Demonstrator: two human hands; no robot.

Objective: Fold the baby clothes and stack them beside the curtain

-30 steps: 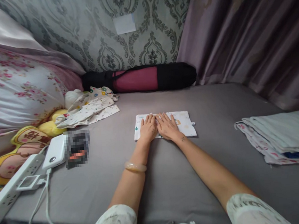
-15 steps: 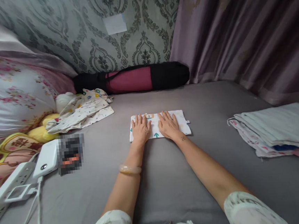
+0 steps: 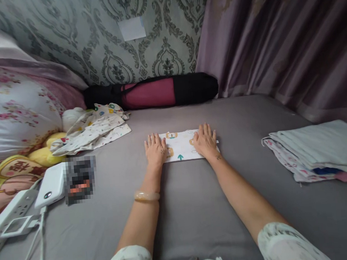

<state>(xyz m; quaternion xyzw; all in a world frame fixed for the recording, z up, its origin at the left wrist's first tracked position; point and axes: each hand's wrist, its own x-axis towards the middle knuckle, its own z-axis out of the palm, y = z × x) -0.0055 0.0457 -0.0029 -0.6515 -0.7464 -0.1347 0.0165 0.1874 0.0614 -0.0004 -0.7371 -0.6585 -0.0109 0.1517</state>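
Cloth (image 3: 181, 147), white and printed, folded to a flat oblong in the middle of the grey sheet (image 3: 193, 213), beneath both hands; fingers of the left hand (image 3: 156, 151) straight and slightly parted, flat over the left end, gripping nothing; fingers of the right hand (image 3: 205, 142) outstretched too, palm down near the right end, with hold of nothing; printed stretch bare between the hands; small white tag (image 3: 217, 141) just beside the right hand; farther out, bangle (image 3: 147, 196) around the left forearm; to the right, well apart, stack (image 3: 321, 149) of folded fabrics, pale green on top; to the left, blurred item (image 3: 79, 178) just beside a power bank (image 3: 51, 183), power strip (image 3: 19, 206) near; beyond these, crumpled clothes (image 3: 96, 132) by a yellow plush (image 3: 43, 155); at the back, bag (image 3: 147, 94), black and maroon, lying along the patterned wall (image 3: 160, 50); curtain (image 3: 259, 37) to its right.
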